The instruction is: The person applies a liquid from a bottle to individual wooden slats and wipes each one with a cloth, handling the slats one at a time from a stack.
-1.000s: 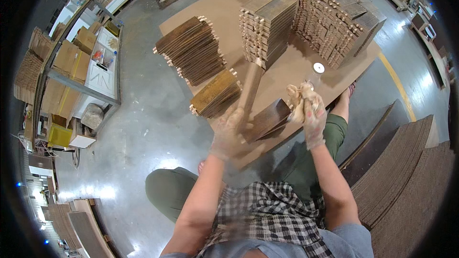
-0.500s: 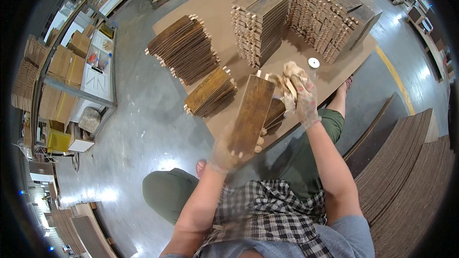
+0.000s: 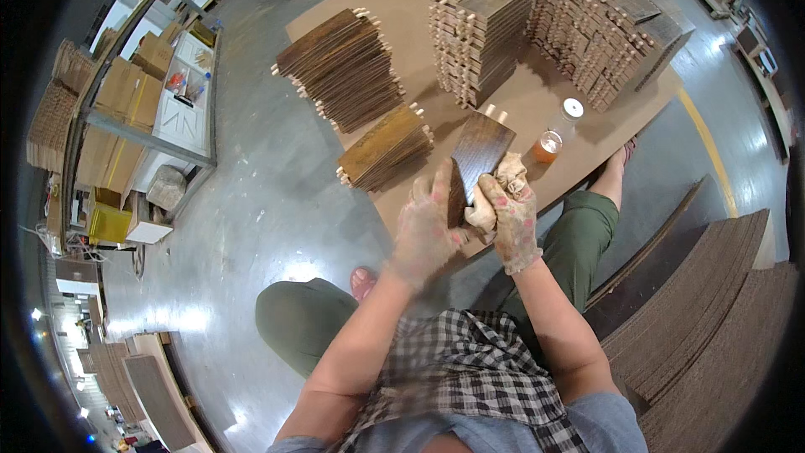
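A dark brown wooden board [image 3: 484, 144] with pale round pegs at its far end slants between my hands, its upper face shiny. My left hand [image 3: 423, 228], in a thin pale glove, grips the board's near left side; its lower end is hidden behind my hands. My right hand [image 3: 515, 231], gloved with pinkish spots, is closed around a crumpled cream cloth [image 3: 510, 174] pressed against the board's right side. Just beyond that hand stands a clear bottle [image 3: 548, 144] with a white cap and amber liquid low inside.
On the brown-covered work surface [image 3: 402, 0], a fanned row of dark boards [image 3: 340, 63] and a lighter row [image 3: 386, 149] lie left. Tall stacks of pegged boards [image 3: 482, 38] stand farther back. Brown sheets [image 3: 700, 319] are piled at right; a shelf with cartons [image 3: 126, 105] stands left.
My right hand has brought the cloth left and down onto the board. The board has turned and shifted right, and my left hand has moved up along it. The whole view has shifted slightly.
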`<state>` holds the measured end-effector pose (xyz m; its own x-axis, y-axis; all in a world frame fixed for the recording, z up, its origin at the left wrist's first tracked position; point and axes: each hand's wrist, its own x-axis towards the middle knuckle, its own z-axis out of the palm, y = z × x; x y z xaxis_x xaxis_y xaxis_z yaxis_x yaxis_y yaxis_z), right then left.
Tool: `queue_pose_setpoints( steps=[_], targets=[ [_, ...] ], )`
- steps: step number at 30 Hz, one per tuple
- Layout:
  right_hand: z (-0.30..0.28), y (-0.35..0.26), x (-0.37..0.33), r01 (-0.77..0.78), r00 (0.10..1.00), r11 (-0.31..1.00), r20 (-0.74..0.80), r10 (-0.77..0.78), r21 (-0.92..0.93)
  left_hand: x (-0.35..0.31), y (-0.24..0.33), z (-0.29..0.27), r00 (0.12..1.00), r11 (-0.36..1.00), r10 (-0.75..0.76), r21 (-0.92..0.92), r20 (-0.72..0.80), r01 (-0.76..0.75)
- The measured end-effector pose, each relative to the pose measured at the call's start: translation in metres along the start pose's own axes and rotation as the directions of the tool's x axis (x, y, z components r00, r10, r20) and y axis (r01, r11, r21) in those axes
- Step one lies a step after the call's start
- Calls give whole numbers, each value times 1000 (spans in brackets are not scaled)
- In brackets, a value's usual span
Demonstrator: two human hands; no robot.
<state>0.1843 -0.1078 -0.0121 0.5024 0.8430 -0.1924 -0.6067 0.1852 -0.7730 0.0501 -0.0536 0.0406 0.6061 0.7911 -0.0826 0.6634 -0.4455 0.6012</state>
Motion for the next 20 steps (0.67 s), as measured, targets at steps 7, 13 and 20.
queue_pose_setpoints(
  steps=[7, 13, 20],
  targets=[
    [-7, -9, 5, 78, 997, 989, 17, -81, 122, 53, -91, -47, 949, 983, 150, 142, -278, -114],
    [-36, -14, 1, 119, 992, 993, -36, -119, 3, 84, -170, -42, 989, 871, -54, 477, -136, 113],
    [-79, -45, 10, 132, 990, 991, -54, -132, 1, 92, -156, -45, 975, 800, -218, 563, -51, 208]
  ],
)
